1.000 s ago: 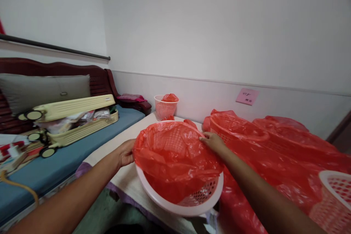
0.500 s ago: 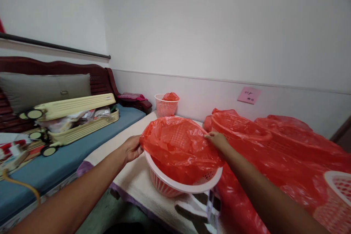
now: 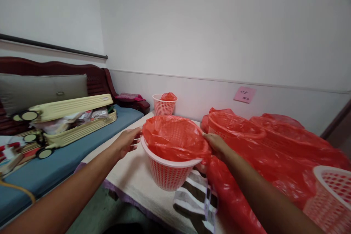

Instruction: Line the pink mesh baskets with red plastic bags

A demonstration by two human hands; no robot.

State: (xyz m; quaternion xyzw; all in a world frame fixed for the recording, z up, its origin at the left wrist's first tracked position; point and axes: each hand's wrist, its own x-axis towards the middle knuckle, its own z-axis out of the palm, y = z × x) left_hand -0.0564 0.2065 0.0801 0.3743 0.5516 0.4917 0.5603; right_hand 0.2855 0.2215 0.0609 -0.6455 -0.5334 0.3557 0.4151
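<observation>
**Both hands at the rim of the lined basket**

I see the pink basket (image 3: 168, 170) standing upright on the cloth-covered table (image 3: 131, 175), its red bag liner (image 3: 175, 137) draped over the rim. My left hand (image 3: 126, 141) is open, fingers spread, just beside the left rim — touching or not, I cannot tell. My right hand (image 3: 216, 143) rests on the liner at the right rim, fingers curled on the plastic — seemingly to pin it there. More red-lined baskets (image 3: 236, 128) crowd the right; a small basket (image 3: 163, 105) sits by the wall.
</observation>
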